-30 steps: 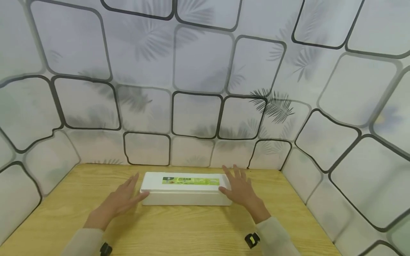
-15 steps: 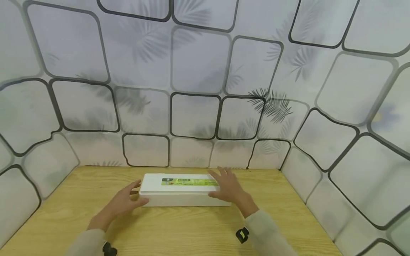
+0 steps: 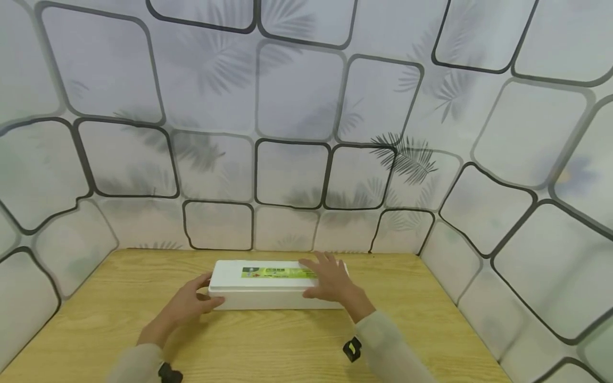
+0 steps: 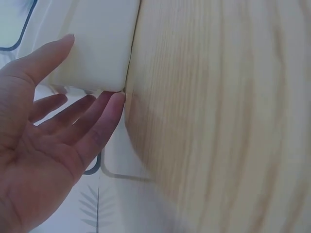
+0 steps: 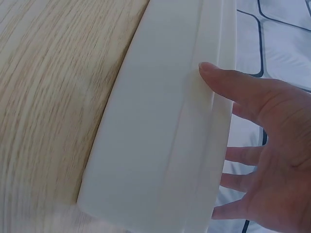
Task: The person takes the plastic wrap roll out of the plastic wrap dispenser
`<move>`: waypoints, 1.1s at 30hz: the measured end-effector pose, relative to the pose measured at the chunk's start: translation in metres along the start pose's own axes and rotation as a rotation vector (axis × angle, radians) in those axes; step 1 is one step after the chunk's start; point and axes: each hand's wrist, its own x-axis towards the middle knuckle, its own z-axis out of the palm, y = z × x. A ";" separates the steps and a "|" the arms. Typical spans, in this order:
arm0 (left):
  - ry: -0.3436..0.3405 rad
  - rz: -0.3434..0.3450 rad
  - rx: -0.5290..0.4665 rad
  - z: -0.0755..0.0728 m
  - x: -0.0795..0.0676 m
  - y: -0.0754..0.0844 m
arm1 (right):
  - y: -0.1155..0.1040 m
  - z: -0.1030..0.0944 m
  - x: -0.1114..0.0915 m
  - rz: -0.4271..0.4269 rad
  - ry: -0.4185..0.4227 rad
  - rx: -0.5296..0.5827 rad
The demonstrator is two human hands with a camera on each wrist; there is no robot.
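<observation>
A long white lidded box (image 3: 268, 299) with a green and yellow label (image 3: 258, 272) on top lies lengthwise on the wooden table. My left hand (image 3: 184, 306) holds its left end, thumb along the front face and fingers around the end corner. In the left wrist view the fingertips (image 4: 116, 99) reach the bottom corner. My right hand (image 3: 330, 279) spreads over the right part of the lid (image 5: 214, 58) and covers the label's right end. Its thumb (image 5: 218, 77) touches the lid's front edge; the other fingers stretch over the top, their tips hidden behind the box in the right wrist view.
The light wooden table (image 3: 268, 346) meets a patterned wall covering (image 3: 297, 175) close behind the box. More of this covering rises at the left and right. Black wrist devices (image 3: 351, 349) sit at both cuffs.
My right hand has moved left and inward over the lid. My left hand has closed in on the box's left end, its fingers curling more. The box keeps its place on the table.
</observation>
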 end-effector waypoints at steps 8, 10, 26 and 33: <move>0.060 -0.040 0.009 0.007 -0.003 0.000 | -0.004 0.004 0.002 -0.050 -0.018 0.019; 0.072 -0.037 0.005 0.008 -0.004 0.000 | -0.005 0.005 0.003 -0.059 -0.028 0.023; 0.132 -0.017 -0.014 0.014 -0.014 0.001 | -0.006 0.007 0.007 -0.043 -0.070 -0.020; 0.163 -0.024 -0.023 0.018 -0.014 0.003 | -0.004 0.009 0.007 -0.066 -0.044 -0.045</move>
